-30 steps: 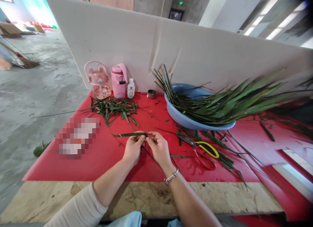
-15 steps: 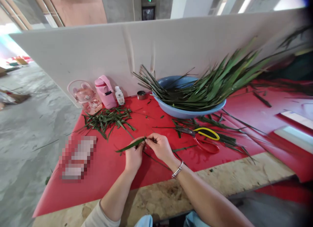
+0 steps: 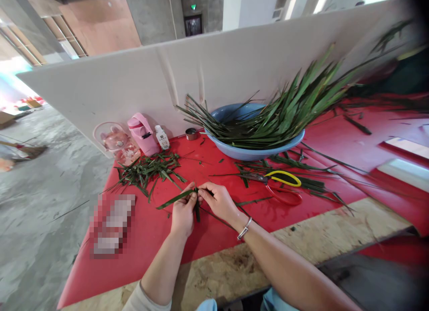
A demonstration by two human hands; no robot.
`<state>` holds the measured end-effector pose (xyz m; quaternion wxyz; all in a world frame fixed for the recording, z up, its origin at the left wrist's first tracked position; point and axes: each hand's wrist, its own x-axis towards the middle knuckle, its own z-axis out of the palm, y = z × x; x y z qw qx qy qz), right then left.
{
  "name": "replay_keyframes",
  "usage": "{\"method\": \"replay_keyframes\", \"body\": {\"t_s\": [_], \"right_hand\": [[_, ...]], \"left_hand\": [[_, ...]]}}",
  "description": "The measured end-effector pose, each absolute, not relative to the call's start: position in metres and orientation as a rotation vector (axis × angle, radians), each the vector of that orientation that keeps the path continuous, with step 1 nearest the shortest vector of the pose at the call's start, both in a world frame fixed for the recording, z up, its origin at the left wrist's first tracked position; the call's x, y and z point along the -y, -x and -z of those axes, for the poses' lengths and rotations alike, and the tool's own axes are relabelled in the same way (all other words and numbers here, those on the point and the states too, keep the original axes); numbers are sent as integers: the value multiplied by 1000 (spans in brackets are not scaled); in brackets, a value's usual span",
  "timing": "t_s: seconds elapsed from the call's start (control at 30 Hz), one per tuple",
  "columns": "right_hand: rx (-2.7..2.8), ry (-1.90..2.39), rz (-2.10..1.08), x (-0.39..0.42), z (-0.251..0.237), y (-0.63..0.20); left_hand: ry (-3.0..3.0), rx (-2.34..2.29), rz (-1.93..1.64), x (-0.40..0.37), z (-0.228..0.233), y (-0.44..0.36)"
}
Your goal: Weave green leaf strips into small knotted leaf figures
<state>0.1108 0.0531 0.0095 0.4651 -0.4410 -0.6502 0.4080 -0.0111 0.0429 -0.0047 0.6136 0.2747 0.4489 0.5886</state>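
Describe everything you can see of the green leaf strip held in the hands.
The leaf strip is dark green, flat and narrow, apparently plant material. One end slants leftward and down over the red cover. The rest is pinched by the left hand and right hand, which hide any fold or knot. A dark piece hangs below; I cannot tell whether it belongs.

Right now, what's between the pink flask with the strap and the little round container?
In the head view, a small white bottle stands between the pink flask and the round container, closer to the flask.
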Motion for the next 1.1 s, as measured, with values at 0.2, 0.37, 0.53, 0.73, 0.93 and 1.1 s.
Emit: {"method": "replay_keyframes", "body": {"t_s": [0.2, 0.37, 0.53, 0.73, 0.93, 1.1], "right_hand": [[1593, 1151, -459, -49, -21, -119], [1675, 1054, -774, -44, -20, -108], [1327, 990, -1268, -47, -11, -98], [1150, 826, -1535, -47, -8, -94], [859, 648, -1734, -46, -18, -100], [726, 468, -1829, -48, -25, -111]], "left_hand": [[-615, -1051, -1418, -43, -3, 18], [-620, -1108, -1533, -42, -4, 19], [-910, -1214, -1569, -34, -7, 15], [-1227, -1367, -1694, -28, -7, 15], [-1546, -1416, -1831, -18, -22, 13], [-1496, -1442, -1556, -8, -26, 4]]}}
